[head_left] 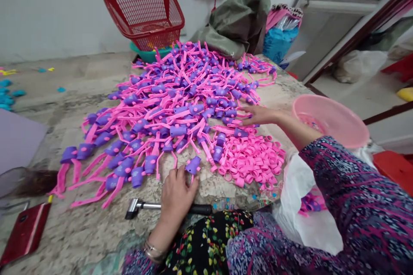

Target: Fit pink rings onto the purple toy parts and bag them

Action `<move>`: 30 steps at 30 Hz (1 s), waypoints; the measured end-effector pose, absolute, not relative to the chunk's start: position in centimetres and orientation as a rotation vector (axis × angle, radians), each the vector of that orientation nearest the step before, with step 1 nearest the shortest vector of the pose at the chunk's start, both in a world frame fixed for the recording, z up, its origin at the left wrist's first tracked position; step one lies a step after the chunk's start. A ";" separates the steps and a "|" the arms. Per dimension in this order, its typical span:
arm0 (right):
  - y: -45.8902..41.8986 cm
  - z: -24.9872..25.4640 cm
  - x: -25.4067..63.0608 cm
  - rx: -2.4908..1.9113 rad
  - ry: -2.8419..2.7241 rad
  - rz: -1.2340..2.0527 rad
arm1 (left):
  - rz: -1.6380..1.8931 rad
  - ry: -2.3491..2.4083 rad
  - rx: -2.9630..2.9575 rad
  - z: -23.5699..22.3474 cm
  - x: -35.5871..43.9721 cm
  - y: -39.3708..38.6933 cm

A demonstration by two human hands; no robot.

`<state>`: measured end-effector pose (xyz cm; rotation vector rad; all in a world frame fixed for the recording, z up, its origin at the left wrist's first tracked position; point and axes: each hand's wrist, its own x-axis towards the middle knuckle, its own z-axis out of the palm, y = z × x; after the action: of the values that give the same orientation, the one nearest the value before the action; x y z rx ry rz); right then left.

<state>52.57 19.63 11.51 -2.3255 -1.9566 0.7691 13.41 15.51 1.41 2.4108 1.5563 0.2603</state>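
Note:
A large pile of purple plastic cup-shaped pieces with long pink arms (178, 130) spreads across the worktop. My left hand (176, 189) is near the front edge, thumb and fingers closed about one purple piece with pink arms (193, 165). Under that wrist lies a hammer (151, 206) with a metal head and black grip. My right hand (258, 115) reaches into the right side of the pile, palm down with fingers apart, touching or just above the pieces. Small pink plastic rings (254, 161) are heaped in front of it.
A red basket (146, 34) stands behind the pile in a teal basin (150, 56). A grey-green sack (241, 13) leans at the back. On the right are a pink basin (342, 120) and a white plastic bag (295, 206). A red phone (27, 230) lies front left.

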 end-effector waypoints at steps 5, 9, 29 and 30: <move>21.8 9.2 51.5 -2.311 -1.951 0.841 | 0.239 1.579 2.417 1.2 13.4 15.5; 23.3 9.0 52.2 -2.249 -1.988 0.880 | 0.244 1.583 2.412 1.2 13.3 15.4; 22.1 10.7 50.6 -2.203 -2.274 0.694 | 0.256 1.559 2.403 1.2 13.3 15.4; 22.1 11.2 50.6 -2.207 -2.276 0.701 | 0.251 1.565 2.398 1.2 13.3 15.3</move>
<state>50.64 22.07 11.24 -2.2072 -2.2760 0.7009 13.30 15.33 1.22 2.3978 1.5652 0.2507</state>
